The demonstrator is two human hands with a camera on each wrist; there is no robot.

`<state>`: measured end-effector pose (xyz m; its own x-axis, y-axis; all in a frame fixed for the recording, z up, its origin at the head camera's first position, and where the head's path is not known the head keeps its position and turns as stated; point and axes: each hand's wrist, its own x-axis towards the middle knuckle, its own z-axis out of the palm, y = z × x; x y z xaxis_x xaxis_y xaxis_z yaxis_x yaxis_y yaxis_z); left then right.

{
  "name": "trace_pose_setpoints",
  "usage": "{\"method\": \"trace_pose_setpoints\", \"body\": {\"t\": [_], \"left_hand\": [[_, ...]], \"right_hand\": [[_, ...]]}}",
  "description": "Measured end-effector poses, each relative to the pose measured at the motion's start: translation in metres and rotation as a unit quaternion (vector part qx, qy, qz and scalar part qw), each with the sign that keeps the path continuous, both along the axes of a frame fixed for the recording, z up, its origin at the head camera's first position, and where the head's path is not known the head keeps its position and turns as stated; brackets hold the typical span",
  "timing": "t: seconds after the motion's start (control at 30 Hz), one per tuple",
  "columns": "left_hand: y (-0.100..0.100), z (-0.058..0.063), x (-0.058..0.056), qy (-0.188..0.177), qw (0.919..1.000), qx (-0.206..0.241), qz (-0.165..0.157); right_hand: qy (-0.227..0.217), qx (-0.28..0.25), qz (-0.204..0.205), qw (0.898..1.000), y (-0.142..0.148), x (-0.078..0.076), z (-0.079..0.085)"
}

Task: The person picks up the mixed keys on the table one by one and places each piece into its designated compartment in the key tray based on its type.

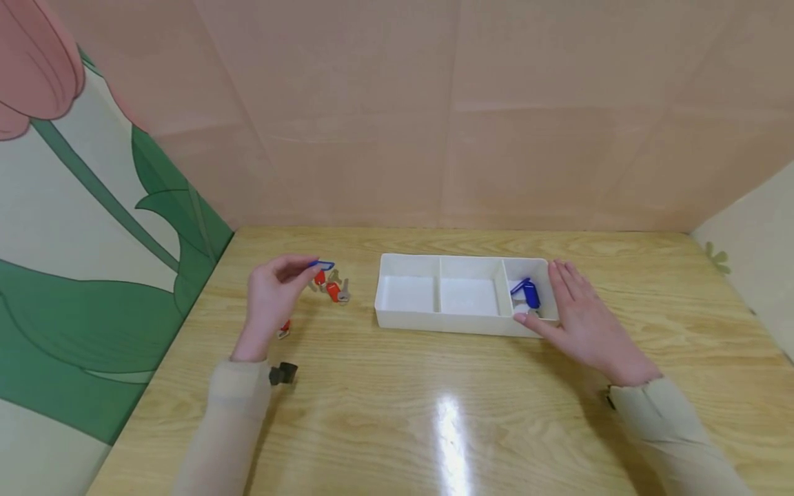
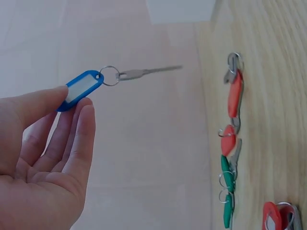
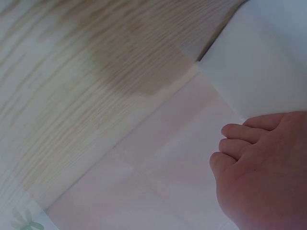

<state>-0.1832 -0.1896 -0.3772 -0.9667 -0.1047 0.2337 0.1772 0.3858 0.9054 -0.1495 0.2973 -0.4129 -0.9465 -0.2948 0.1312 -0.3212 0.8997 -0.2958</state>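
My left hand (image 1: pixel 271 296) pinches a blue key tag (image 2: pixel 85 90) between thumb and fingertips, above the table. From the tag's ring a key (image 2: pixel 136 74) sticks out. My right hand (image 1: pixel 586 327) rests against the right end of a white three-compartment tray (image 1: pixel 453 322), its fingers straight along the end wall and its thumb at the front rim. Blue key tags (image 1: pixel 531 295) lie in the tray's right compartment; the middle and left compartments hold nothing. In the right wrist view, the right hand (image 3: pixel 268 165) touches the tray's outer wall.
Beyond and under my left hand, red key tags (image 1: pixel 333 292) with keys lie on the wooden table (image 1: pixel 372 399). Green key tags (image 2: pixel 228 175) show beside them in the left wrist view. Another red tag (image 1: pixel 284 328) lies nearer. A pink wall covering (image 1: pixel 446 138) rises behind the table.
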Motion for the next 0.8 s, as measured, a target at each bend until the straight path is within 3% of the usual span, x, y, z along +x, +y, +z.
{"method": "trace_pose_setpoints", "body": {"t": [0.57,0.8], "left_hand": [[0.013,0.012,0.009,0.043,0.9981,0.036,-0.024],[0.021,0.015,0.009,0.045,0.9975,0.046,-0.031]], "right_hand": [[0.006,-0.002,0.003,1.0,0.0,-0.001,-0.002],[0.002,-0.004,0.0,1.0,0.001,0.0,-0.002]]}}
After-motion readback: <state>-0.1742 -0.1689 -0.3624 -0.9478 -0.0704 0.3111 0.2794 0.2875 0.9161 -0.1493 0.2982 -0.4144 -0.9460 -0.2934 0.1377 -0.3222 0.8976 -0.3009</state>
